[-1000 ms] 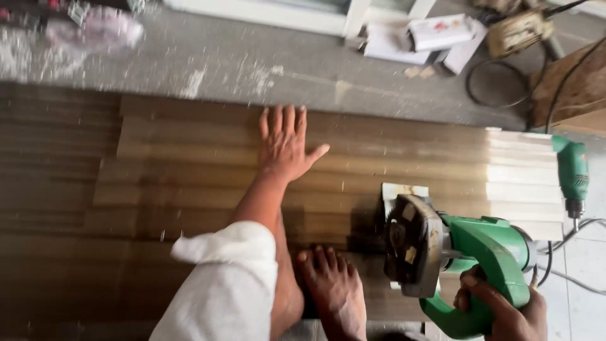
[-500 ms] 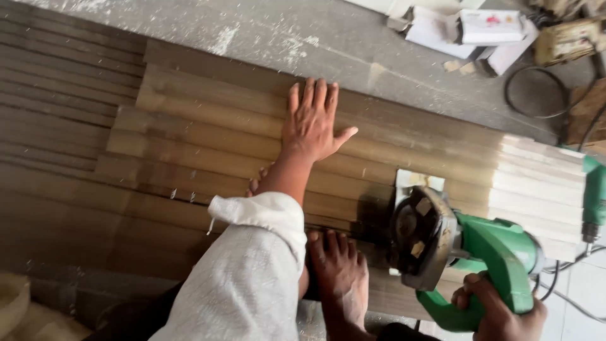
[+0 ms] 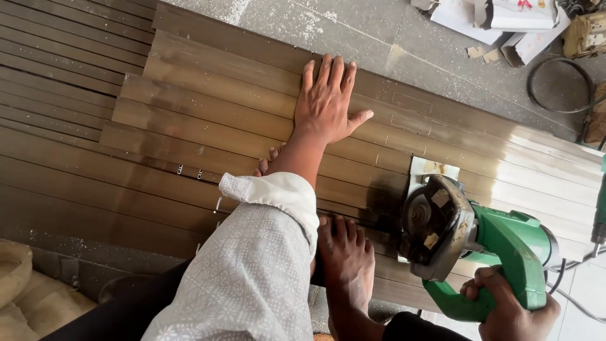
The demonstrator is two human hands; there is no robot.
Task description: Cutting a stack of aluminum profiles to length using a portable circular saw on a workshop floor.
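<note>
One view only, worn on your head, looking steeply down over your own arms and knees. You face out across the brown slatted panels (image 3: 208, 132) toward the grey concrete floor (image 3: 353, 31) at the top of frame. Close range: your left hand (image 3: 328, 101) sits mid-frame, your right hand (image 3: 511, 309) is cut by the bottom edge, gripping the green power saw (image 3: 473, 246). No second view to overlap with.

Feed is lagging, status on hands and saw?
Left hand flat on brown slats. Right hand grips green circular saw, resting on slats. Bare foot beside blade guard.
</note>
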